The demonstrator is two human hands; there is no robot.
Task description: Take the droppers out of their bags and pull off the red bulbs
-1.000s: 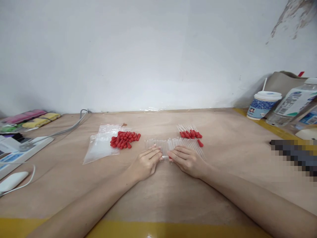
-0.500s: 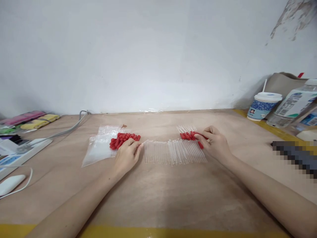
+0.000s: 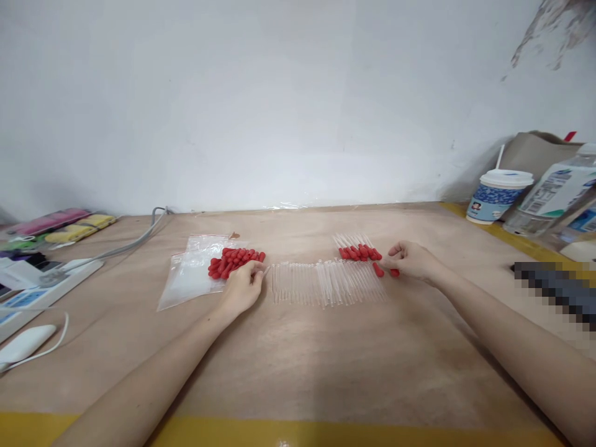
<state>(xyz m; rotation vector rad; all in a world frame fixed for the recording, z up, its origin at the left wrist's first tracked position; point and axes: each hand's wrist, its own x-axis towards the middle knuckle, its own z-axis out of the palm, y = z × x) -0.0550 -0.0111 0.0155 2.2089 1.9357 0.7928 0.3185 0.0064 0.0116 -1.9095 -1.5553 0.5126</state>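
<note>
My left hand (image 3: pixel 243 287) is closed in a pinch on a thin clear tube (image 3: pixel 267 270), whose tip pokes out past the fingertips. Beside that hand lies a pile of red rubber bulbs (image 3: pixel 235 257). A row of clear dropper tubes (image 3: pixel 328 284) stretches across the table between my hands. Behind its right end, several tubes topped with red bulbs (image 3: pixel 358 252) lie side by side. My right hand (image 3: pixel 410 261) hovers just right of them, thumb and fingers slightly apart. Under its fingertips is a loose red bulb (image 3: pixel 395 272); another bulb (image 3: pixel 378 269) lies to the left.
Clear zip bags (image 3: pixel 186 282) lie under the bulb pile. At left are a power strip (image 3: pixel 51 292), a white mouse-like object (image 3: pixel 28 343) and coloured packs (image 3: pixel 60 223). A paper cup (image 3: pixel 496 197) and a plastic bottle (image 3: pixel 542 202) stand at right, near a blurred dark object (image 3: pixel 556 292).
My right hand has moved right, off the bulb-topped tubes, which now show more fully. A loose bulb shows beneath it. Less of the tube sticks out from my left hand.
</note>
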